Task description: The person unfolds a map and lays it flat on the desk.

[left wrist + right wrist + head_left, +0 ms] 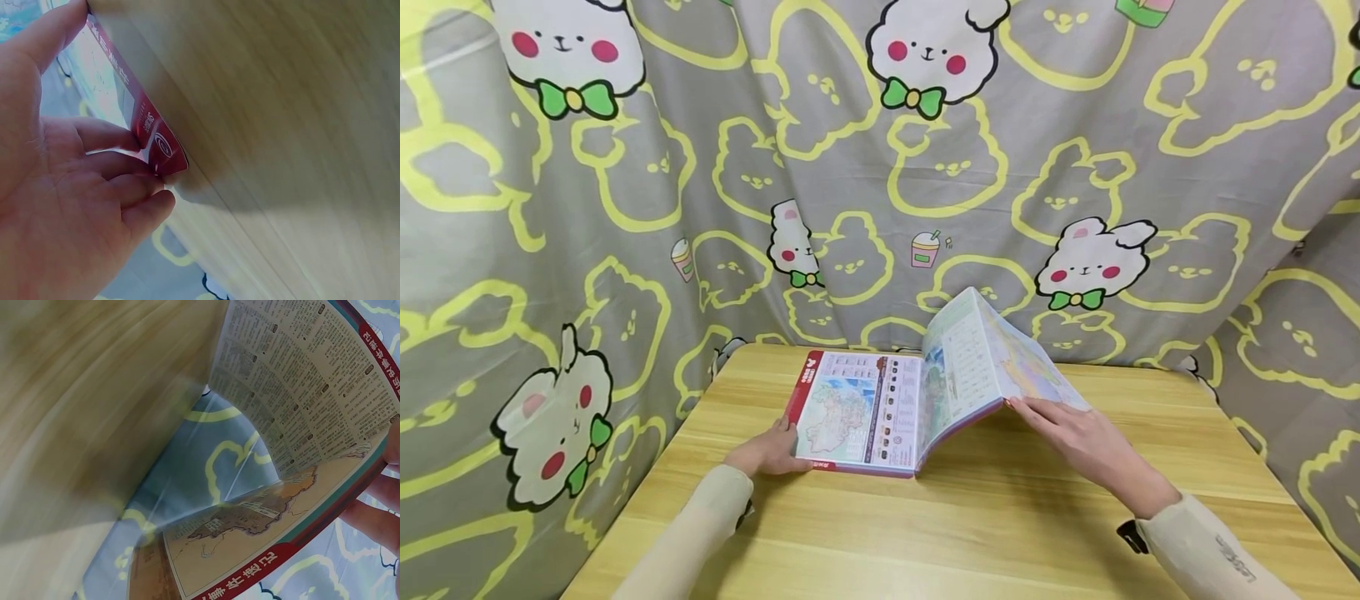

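A folded map (842,417) with red edge strips lies partly on the wooden table, showing printed maps and text. Its right-hand panels rise at a slant, bending over at a peaked fold. At the lower left corner my left hand (769,450) holds the map, thumb along the near edge and fingers at the left edge; the left wrist view shows the fingertips at the red corner (165,147). My right hand (1086,437) grips the near edge of the raised panels. In the right wrist view, the text-covered underside (294,387) curves away from the fingers (369,522).
The light wooden table (1000,533) extends around the map. A grey curtain (850,192) with yellow outlines and white cartoon animals hangs close behind the table and along both sides. Dark straps (1131,537) show at the sleeve ends.
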Action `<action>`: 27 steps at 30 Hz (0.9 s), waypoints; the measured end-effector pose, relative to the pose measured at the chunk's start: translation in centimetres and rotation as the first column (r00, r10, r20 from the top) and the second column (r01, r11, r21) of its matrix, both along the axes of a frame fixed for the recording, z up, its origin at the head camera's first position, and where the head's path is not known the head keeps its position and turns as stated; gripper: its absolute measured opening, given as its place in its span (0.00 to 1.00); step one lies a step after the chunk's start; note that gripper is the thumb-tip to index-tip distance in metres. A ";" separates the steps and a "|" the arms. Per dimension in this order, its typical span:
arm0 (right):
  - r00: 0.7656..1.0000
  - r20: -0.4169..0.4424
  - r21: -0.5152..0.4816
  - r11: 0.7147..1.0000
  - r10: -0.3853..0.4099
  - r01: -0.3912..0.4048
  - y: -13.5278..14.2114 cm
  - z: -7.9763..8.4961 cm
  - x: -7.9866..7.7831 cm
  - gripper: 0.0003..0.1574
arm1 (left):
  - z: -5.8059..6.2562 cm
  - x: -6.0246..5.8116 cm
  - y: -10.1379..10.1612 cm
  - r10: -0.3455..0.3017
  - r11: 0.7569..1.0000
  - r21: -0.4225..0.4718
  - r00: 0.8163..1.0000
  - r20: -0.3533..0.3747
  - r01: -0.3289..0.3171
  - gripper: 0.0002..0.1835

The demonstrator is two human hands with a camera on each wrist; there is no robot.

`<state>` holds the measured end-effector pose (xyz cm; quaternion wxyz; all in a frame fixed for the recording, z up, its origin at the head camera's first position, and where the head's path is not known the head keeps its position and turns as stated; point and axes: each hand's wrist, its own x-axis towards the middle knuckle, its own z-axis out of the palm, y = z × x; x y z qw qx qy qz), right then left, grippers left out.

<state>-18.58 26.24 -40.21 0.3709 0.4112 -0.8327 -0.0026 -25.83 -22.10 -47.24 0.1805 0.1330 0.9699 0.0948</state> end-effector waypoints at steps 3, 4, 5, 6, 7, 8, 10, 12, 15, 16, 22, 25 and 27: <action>1.000 0.001 -0.003 1.000 -0.002 0.002 0.2 -0.2 0.0 0.32 | 0.2 0.0 -0.2 0.015 1.000 0.003 1.000 0.011 -0.015 0.51; 1.000 0.004 -0.003 1.000 -0.006 0.006 0.3 -0.3 0.1 0.32 | 0.2 0.0 -0.3 0.017 1.000 0.003 1.000 0.012 -0.017 0.51; 1.000 0.008 -0.003 1.000 -0.011 0.011 0.4 -0.3 0.1 0.32 | 0.2 0.0 -0.4 0.020 1.000 -0.001 1.000 0.013 -0.020 0.51; 1.000 0.013 -0.002 1.000 -0.018 0.018 0.5 -0.4 0.1 0.33 | 0.2 -0.1 -0.5 0.022 1.000 -0.002 1.000 0.016 -0.022 0.51; 1.000 0.017 0.000 1.000 -0.025 0.025 0.6 -0.5 0.2 0.33 | 0.2 -0.1 -0.6 0.026 1.000 -0.006 0.999 0.019 -0.026 0.51; 0.999 0.021 0.003 0.999 -0.034 0.034 0.7 -0.6 0.2 0.34 | 0.2 -0.2 -0.7 0.025 1.000 -0.006 0.999 0.019 -0.025 0.51; 0.998 0.032 0.009 0.999 -0.047 0.047 0.9 -0.8 0.3 0.34 | 0.2 -0.3 -1.0 0.025 1.000 -0.002 0.999 0.020 -0.025 0.50; 0.998 0.042 0.016 0.998 -0.056 0.056 1.0 -1.0 0.4 0.35 | 0.1 -0.4 -1.2 0.030 1.000 0.004 0.999 0.023 -0.030 0.50; 0.997 0.048 0.023 0.998 -0.060 0.059 1.2 -1.3 0.4 0.36 | 0.0 -0.5 -1.5 0.034 0.999 0.016 0.999 0.025 -0.035 0.50; 0.997 0.048 0.025 0.998 -0.061 0.060 1.2 -1.4 0.4 0.36 | 0.0 -0.5 -1.6 0.039 0.999 0.018 0.999 0.026 -0.040 0.50; 0.997 0.049 0.013 0.999 -0.053 0.053 1.4 -2.1 0.3 0.36 | -0.1 -0.6 -2.0 0.063 0.998 0.028 0.998 0.030 -0.064 0.52; 0.997 0.054 0.010 0.998 -0.055 0.054 1.6 -2.4 0.2 0.36 | -0.1 -0.5 -2.1 0.072 0.997 0.033 0.997 0.036 -0.074 0.52; 0.997 0.059 0.011 0.998 -0.058 0.058 1.7 -2.6 0.2 0.36 | -0.1 -0.6 -2.2 0.077 0.996 0.035 0.996 0.038 -0.078 0.52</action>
